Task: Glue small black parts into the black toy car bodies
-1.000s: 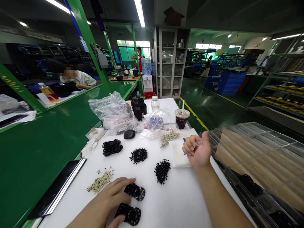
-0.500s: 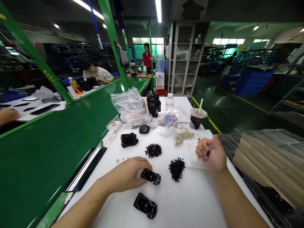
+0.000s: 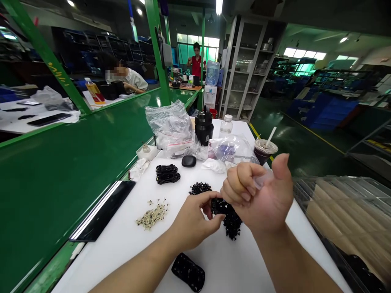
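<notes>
My left hand [image 3: 195, 221] grips a black car-shaped part [image 3: 220, 206] between thumb and fingers, over the middle of the white table. Just right of it, my right hand [image 3: 259, 191] is turned palm up with its fingers curled; something small and translucent shows between fingers and palm, too unclear to name. Another black car body [image 3: 188, 272] lies near the front. Small black pieces form one pile [image 3: 200, 188] behind my hands and another [image 3: 232, 227] below them, both partly covered. A pile of pale pieces [image 3: 152, 216] lies left of my left hand.
Two black car parts [image 3: 167, 174], a black oval case [image 3: 188, 161], plastic bags [image 3: 171, 130], a black bottle [image 3: 203, 128] and a cup with a straw [image 3: 265, 149] stand farther back. A dark panel [image 3: 104, 211] lies left, clear trays [image 3: 345, 219] right. Two people are beyond.
My left hand has lifted the car-shaped part up and right, and its underside now shows. My right hand has come left and nearer to it. The pale pile at left is uncovered.
</notes>
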A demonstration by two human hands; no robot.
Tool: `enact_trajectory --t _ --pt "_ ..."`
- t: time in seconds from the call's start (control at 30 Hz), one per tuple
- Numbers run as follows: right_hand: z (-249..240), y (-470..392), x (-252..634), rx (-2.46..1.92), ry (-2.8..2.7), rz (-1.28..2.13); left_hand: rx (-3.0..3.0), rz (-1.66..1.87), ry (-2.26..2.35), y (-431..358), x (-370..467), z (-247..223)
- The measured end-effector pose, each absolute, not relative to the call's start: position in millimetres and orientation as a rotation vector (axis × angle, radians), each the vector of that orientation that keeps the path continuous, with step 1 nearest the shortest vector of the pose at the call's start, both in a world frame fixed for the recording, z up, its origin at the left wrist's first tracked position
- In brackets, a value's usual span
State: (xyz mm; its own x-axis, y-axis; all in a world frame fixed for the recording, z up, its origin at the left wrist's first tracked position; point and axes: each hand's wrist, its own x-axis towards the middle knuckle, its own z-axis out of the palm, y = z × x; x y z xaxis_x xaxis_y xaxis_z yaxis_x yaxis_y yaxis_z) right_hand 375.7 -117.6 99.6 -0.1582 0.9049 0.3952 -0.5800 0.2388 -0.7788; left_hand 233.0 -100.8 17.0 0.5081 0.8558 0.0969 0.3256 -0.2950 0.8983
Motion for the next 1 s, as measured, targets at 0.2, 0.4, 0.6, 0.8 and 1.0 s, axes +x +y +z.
enact_trajectory --t 0.2,0.4,0.6,0.8,1.0 --pt "75.7 -108.6 379.4 -0.372 -0.908 1.362 1.798 0.87 0.978 -105.1 230.5 19.6" --pt "75.5 -110.7 375.2 -0.369 -0.86 1.399 1.834 0.891 0.9 -109.7 229.7 20.2" --pt "75.7 -112.6 372.4 -0.398 -0.876 1.386 1.855 0.904 0.872 -111.0 230.3 20.1" --pt "75.8 -113.0 373.2 -0.399 -0.886 1.379 1.863 0.918 0.864 -110.9 228.7 19.9" --pt "72.5 -112.5 370.9 -0.388 -0.893 1.372 1.886 0.903 0.877 -112.1 229.5 22.9"
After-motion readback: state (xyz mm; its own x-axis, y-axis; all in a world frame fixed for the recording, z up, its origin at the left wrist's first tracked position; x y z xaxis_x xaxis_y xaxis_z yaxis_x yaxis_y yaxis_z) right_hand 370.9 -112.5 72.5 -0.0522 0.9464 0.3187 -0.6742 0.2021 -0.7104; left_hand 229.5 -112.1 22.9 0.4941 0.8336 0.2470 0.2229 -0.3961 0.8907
